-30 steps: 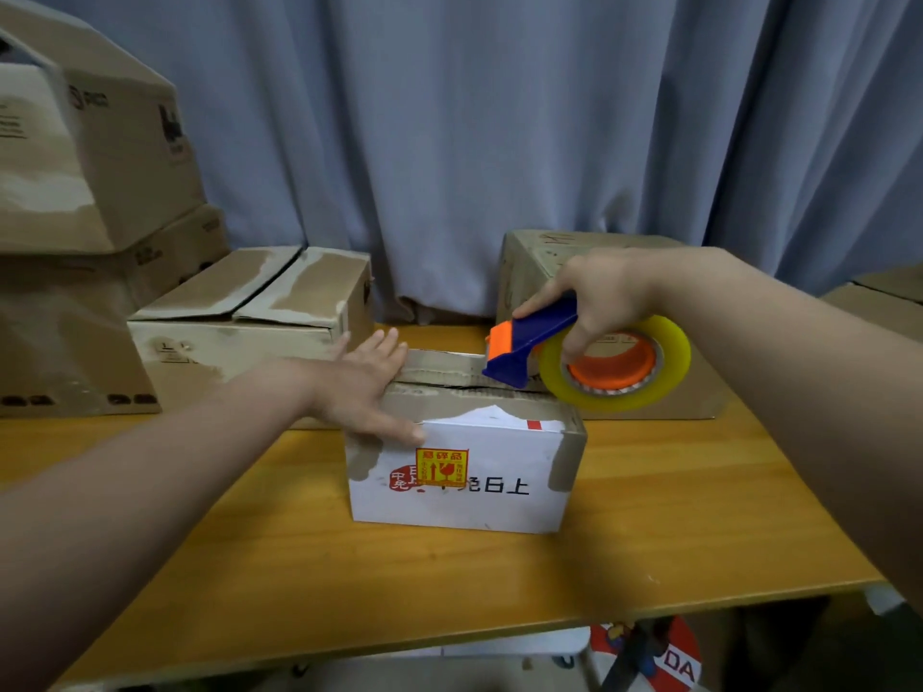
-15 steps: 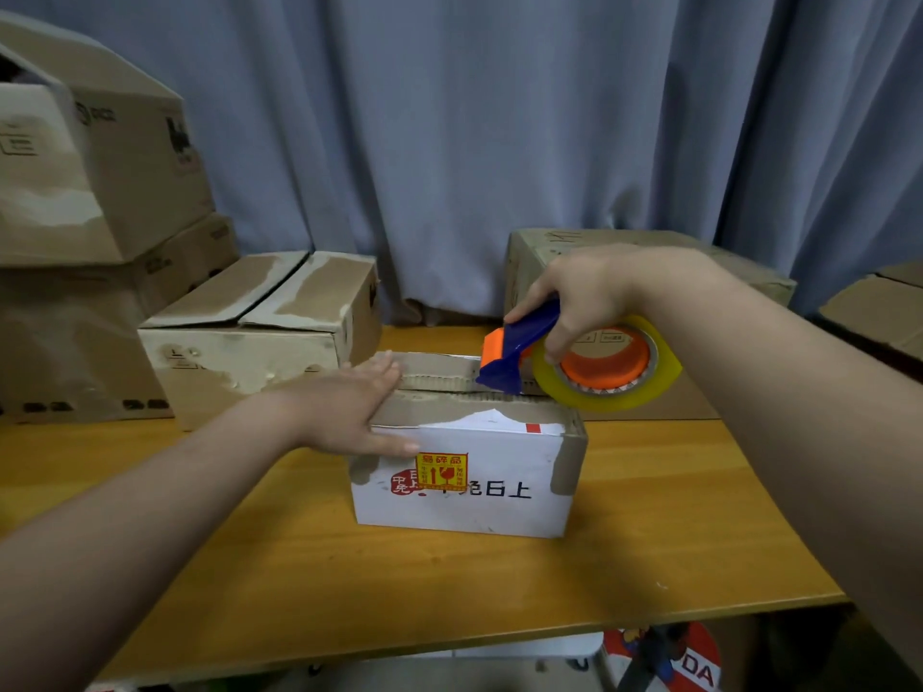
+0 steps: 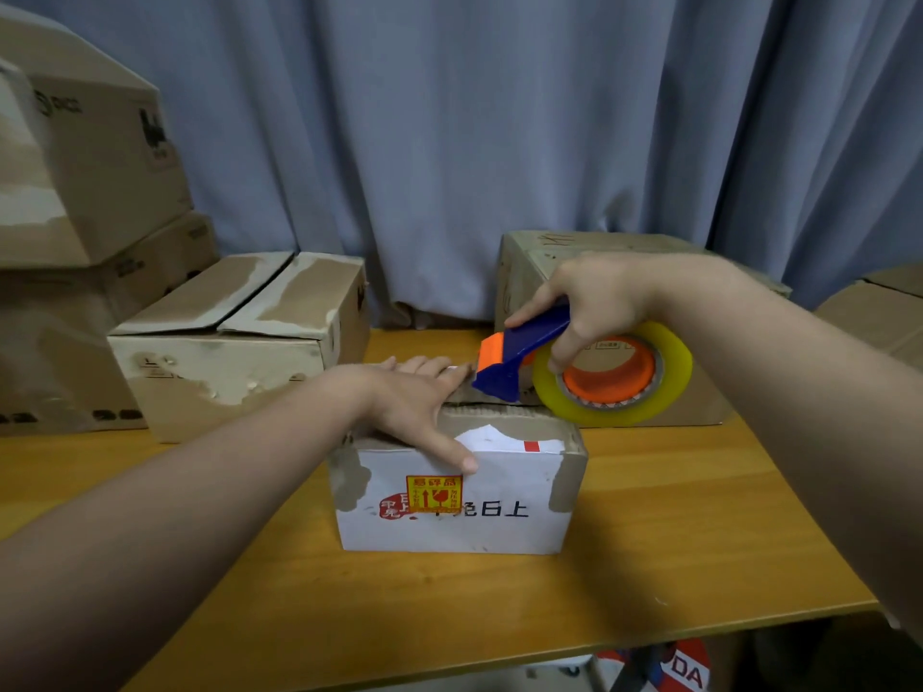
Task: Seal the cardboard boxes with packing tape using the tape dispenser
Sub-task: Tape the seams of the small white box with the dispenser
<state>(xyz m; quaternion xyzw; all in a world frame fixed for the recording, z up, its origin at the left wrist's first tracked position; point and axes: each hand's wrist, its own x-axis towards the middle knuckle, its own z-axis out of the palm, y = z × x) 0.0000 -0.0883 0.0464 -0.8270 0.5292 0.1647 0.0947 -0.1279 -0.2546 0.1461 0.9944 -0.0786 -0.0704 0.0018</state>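
A small cardboard box (image 3: 499, 511) with a white printed front stands in the middle of the wooden table (image 3: 674, 541). My left hand (image 3: 419, 402) lies flat on its top left, fingers straight, thumb over the front edge. My right hand (image 3: 594, 297) grips the blue and orange tape dispenser (image 3: 519, 357), which carries a yellowish tape roll (image 3: 669, 372) on an orange core. The dispenser's blue nose touches the far part of the box top, just right of my left fingertips.
A closed cardboard box (image 3: 234, 362) sits at the left, with larger stacked boxes (image 3: 90, 192) behind it. Another box (image 3: 524, 262) stands behind the dispenser, and one more (image 3: 884, 312) at the far right. A blue curtain (image 3: 449, 117) hangs behind the table.
My left hand has slid right along the box top toward the dispenser. The dispenser has stayed at the far edge of the box top, dipping slightly.
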